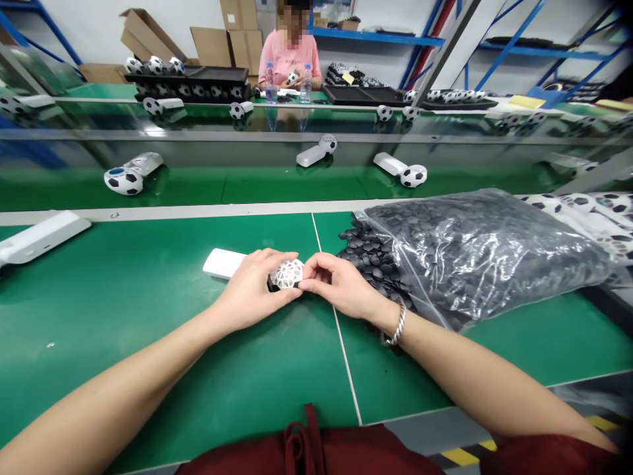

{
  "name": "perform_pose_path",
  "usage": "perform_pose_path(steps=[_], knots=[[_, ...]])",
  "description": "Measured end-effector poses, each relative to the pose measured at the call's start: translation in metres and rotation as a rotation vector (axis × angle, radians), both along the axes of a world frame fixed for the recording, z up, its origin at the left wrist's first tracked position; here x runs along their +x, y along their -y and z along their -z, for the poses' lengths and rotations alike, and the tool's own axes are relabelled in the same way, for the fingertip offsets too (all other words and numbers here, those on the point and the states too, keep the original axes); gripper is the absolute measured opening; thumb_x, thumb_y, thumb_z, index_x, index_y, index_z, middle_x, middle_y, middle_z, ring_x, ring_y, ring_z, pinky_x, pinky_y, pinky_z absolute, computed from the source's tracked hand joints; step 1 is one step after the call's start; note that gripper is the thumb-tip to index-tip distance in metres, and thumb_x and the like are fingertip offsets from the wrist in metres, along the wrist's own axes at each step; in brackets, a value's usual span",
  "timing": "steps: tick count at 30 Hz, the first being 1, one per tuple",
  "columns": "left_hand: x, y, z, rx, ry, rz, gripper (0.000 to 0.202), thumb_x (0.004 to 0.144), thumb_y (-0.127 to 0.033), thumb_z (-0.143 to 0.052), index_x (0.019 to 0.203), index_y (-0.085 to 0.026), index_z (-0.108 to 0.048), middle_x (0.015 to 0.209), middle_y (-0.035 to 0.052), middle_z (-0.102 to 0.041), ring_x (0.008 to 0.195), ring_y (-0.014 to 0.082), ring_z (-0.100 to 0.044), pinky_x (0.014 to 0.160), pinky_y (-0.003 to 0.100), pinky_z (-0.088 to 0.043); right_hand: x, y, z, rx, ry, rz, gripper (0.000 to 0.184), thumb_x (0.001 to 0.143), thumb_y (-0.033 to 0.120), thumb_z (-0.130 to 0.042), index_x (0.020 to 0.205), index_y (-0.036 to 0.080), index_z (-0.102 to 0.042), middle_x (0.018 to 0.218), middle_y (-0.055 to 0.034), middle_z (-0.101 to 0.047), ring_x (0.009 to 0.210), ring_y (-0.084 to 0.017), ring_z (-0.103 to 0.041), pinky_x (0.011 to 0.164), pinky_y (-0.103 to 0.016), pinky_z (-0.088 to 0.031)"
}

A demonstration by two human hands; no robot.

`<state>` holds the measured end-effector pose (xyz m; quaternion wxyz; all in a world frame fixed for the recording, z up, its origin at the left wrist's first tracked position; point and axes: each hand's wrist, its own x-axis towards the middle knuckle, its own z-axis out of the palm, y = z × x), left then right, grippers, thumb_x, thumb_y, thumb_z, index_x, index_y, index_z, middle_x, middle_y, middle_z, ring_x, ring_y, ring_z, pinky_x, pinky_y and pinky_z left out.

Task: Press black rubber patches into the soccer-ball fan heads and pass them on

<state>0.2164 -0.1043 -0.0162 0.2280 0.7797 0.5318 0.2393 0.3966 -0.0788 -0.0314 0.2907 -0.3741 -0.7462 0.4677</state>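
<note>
Cupping the round head of a white plastic handheld unit with a white lattice dome (288,274), the left hand (252,287) has its grip wrapped around it. Unit lies low over the green, smooth-topped surface (237,376), directly before the wearer; its blocky white handle projects leftward past the knuckles. Right hand (341,284): thumb and forefinger brought together at the dome's right edge; whether this grip pinches a small piece cannot be made out. Silver chain bracelet (397,323) on right wrist.

Right of the hands: a spread of small flat black pieces (373,260), beside and partly under a clear plastic bag filled with dark pieces (489,251). Far left: another long white plastic unit (44,237). Beyond the pale ledge: white units with black-and-white football-patterned heads (403,171), spaced apart. Opposite: a person in a pink shirt (277,56).
</note>
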Motion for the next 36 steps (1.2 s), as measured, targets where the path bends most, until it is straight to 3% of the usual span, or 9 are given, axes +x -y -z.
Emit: perform_pose_path(steps=[5,8,11,15,20,29,36], knots=[[-0.001,0.001,0.002,0.019,0.007,0.02,0.046,0.072,-0.033,-0.061,0.115,-0.02,-0.052,0.109,0.0068,-0.056,0.102,0.023,-0.049,0.088,0.038,-0.04,0.003,-0.009,-0.002,-0.008,0.038,-0.027,0.012,0.076,0.026,-0.059,0.074,0.017,-0.051,0.067,0.0035,-0.052,0.061,-0.008,-0.048,0.058,-0.021,-0.041],[-0.003,0.001,0.002,0.024,-0.016,0.038,0.051,0.071,-0.038,-0.062,0.117,-0.021,-0.049,0.115,0.0072,-0.054,0.107,0.0244,-0.047,0.092,0.041,-0.038,0.017,-0.021,-0.01,0.167,0.257,0.025,0.012,0.078,0.028,-0.056,0.074,0.017,-0.056,0.07,0.0013,-0.056,0.064,-0.009,-0.049,0.061,-0.023,-0.041],[-0.007,-0.001,0.001,0.036,-0.077,0.079,0.055,0.07,-0.043,-0.062,0.119,-0.022,-0.047,0.119,0.0072,-0.054,0.111,0.0261,-0.046,0.1,0.047,-0.028,0.032,-0.03,-0.014,0.358,0.544,0.109,0.011,0.077,0.029,-0.058,0.076,0.018,-0.062,0.076,-0.0017,-0.06,0.073,-0.013,-0.053,0.068,-0.027,-0.041],[-0.011,-0.003,-0.002,0.002,-0.151,0.216,0.053,0.074,-0.035,-0.058,0.124,-0.023,-0.043,0.127,0.0067,-0.049,0.12,0.0271,-0.039,0.105,0.05,-0.017,0.036,-0.03,-0.01,0.402,0.74,0.076,0.01,0.077,0.027,-0.059,0.082,0.02,-0.064,0.082,-0.0037,-0.062,0.083,-0.017,-0.055,0.072,-0.028,-0.041],[-0.004,0.002,0.003,0.006,-0.214,0.103,0.062,0.072,-0.038,-0.061,0.128,-0.026,-0.037,0.131,0.0059,-0.044,0.129,0.0314,-0.021,0.103,0.058,-0.007,0.03,-0.028,-0.011,0.349,0.803,0.06,0.011,0.076,0.025,-0.06,0.086,0.02,-0.062,0.087,-0.0041,-0.061,0.082,-0.017,-0.056,0.067,-0.026,-0.041],[-0.011,-0.002,0.005,0.01,-0.2,0.223,0.058,0.072,-0.031,-0.06,0.126,-0.028,-0.038,0.131,0.0028,-0.044,0.13,0.029,-0.02,0.105,0.056,-0.004,0.04,-0.028,-0.015,0.387,0.703,-0.011,0.007,0.075,0.02,-0.06,0.07,0.019,-0.055,0.069,0.0021,-0.059,0.063,-0.011,-0.052,0.058,-0.022,-0.035],[-0.003,0.003,0.007,0.023,-0.214,0.081,0.073,0.069,-0.048,-0.062,0.131,-0.022,-0.033,0.135,0.009,-0.039,0.13,0.0308,-0.017,0.104,0.057,-0.007,0.04,-0.026,-0.017,0.415,0.658,0.0,0.005,0.078,0.019,-0.056,0.074,0.018,-0.057,0.072,0.0004,-0.062,0.066,-0.012,-0.053,0.061,-0.023,-0.037]])
